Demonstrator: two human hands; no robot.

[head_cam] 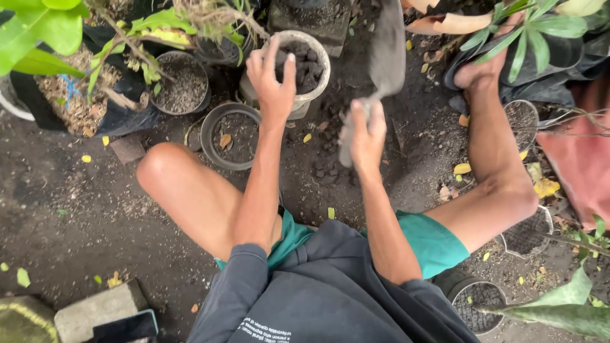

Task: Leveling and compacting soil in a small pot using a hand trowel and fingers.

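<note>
Squatted on dark bare ground, knees spread, with pots and leafy plants crowding from nine round to three o'clock. Held a trowel in the right hand, fingers wrapped tight round the handle, the blurred grey blade raised toward twelve o'clock and apparently in motion. Steadied the pale round pot with the left hand, palm and spread fingers laid over the near rim, loosely open rather than gripping. Judged the filling well along: dark clods of soil heaped close to that pot's brim, little room left. Lay at about ten o'clock from the trowel hand, near but apart, with loose soil scattered on the ground between them. Sat half-filled at eight o'clock of the pale pot, touching or nearly so, a dark plastic pot with a dry leaf on its soil, seemingly waiting for more. Stood further toward nine o'clock another dark pot, topped with greyish grit.
</note>
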